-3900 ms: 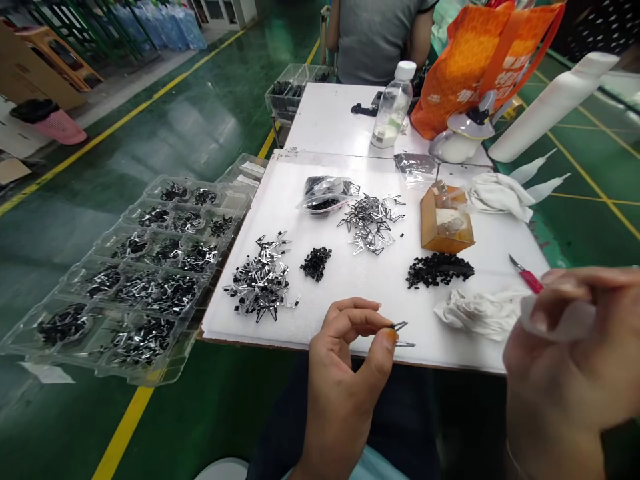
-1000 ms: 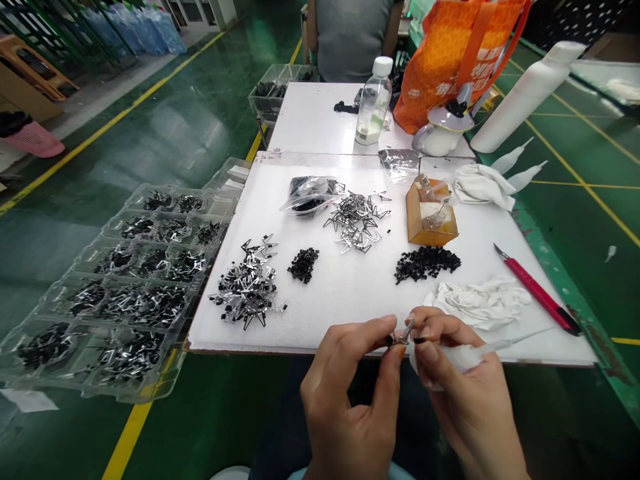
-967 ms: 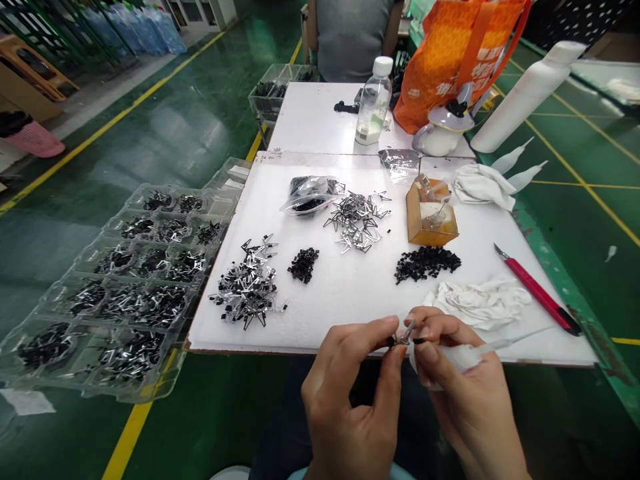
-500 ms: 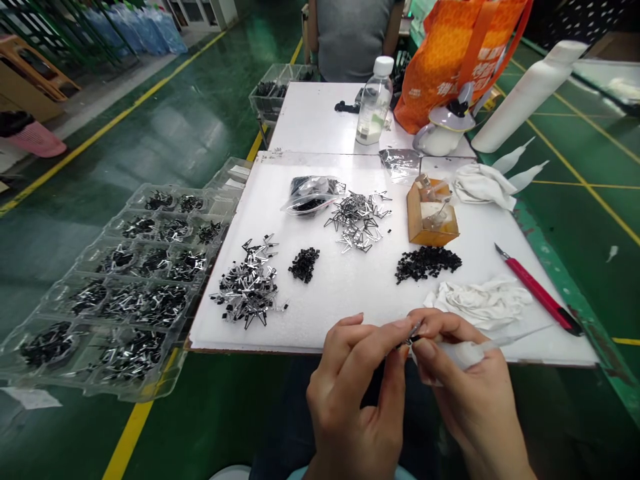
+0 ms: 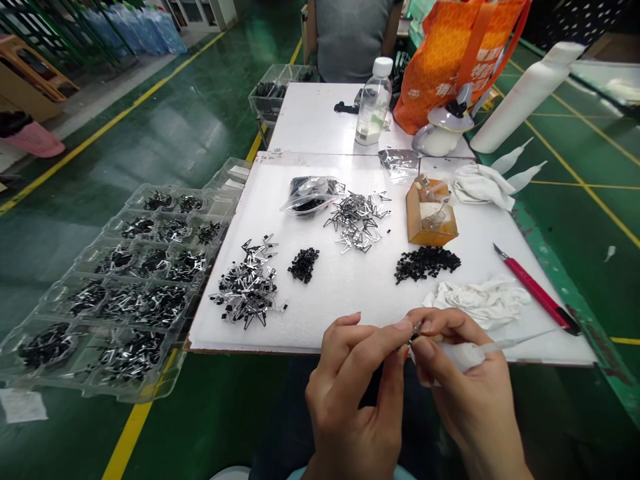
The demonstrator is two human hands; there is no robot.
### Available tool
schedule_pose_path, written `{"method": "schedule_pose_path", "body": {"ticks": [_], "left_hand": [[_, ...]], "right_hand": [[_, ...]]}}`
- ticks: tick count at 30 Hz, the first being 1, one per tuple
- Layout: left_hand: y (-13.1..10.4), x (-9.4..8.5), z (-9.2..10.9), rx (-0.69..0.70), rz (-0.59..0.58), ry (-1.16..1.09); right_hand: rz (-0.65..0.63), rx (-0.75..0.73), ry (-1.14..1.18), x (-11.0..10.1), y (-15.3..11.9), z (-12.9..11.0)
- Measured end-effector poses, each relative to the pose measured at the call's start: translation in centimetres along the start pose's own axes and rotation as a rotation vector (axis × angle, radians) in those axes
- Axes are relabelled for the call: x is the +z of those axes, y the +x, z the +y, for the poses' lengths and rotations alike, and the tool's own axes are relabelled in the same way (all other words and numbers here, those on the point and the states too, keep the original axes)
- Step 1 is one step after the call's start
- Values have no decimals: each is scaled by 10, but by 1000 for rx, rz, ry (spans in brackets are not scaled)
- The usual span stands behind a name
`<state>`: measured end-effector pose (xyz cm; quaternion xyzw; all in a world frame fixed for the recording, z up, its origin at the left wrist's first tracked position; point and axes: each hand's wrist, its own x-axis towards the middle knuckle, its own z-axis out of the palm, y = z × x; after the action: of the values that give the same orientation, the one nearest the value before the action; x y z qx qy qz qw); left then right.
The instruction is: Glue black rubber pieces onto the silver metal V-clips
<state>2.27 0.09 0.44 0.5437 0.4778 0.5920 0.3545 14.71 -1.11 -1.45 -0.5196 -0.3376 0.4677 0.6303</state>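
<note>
At the table's front edge, my left hand point(image 5: 357, 383) and my right hand point(image 5: 463, 373) meet fingertip to fingertip. Between their pinched thumbs and forefingers is a small metal and black part point(image 5: 415, 331), mostly covered by the fingers. A white squeeze bottle with a long thin tip point(image 5: 465, 355) lies in my right palm, its tip pointing right. Beyond the hands is a pile of tiny black pieces point(image 5: 427, 264), with a smaller black pile point(image 5: 303, 265) farther left. Bent metal clips point(image 5: 357, 217) lie loose behind, and clips with black pieces point(image 5: 247, 290) are heaped at the left.
A red craft knife point(image 5: 537, 287) and a crumpled white cloth point(image 5: 480, 301) lie at the right. Behind stand a yellow box point(image 5: 433, 230), a clear bottle point(image 5: 374, 103) and an orange bag point(image 5: 430, 67). A compartment tray point(image 5: 90, 383) of parts is at the left. A person point(image 5: 353, 40) is across the table.
My hands stay almost in place, still pinching the small part. On the floor at lower left, a slip of paper has shifted slightly and lies differently.
</note>
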Motion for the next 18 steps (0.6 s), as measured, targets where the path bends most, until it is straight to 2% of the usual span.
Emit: {"method": "schedule_pose_path", "body": {"ticks": [3, 8, 10, 15, 18], "left_hand": [[1, -1, -2, 54, 9, 25], [3, -4, -8, 279, -53, 114], [3, -5, -10, 317, -54, 132], [3, -5, -12, 288, -59, 121], [1, -5, -10, 153, -54, 56]], "right_hand": [[-12, 2, 5, 1, 0, 0], [19, -8, 10, 4, -3, 2], [33, -16, 13, 6, -3, 2], [54, -60, -33, 9, -3, 2], [92, -116, -106, 9, -4, 3]]}}
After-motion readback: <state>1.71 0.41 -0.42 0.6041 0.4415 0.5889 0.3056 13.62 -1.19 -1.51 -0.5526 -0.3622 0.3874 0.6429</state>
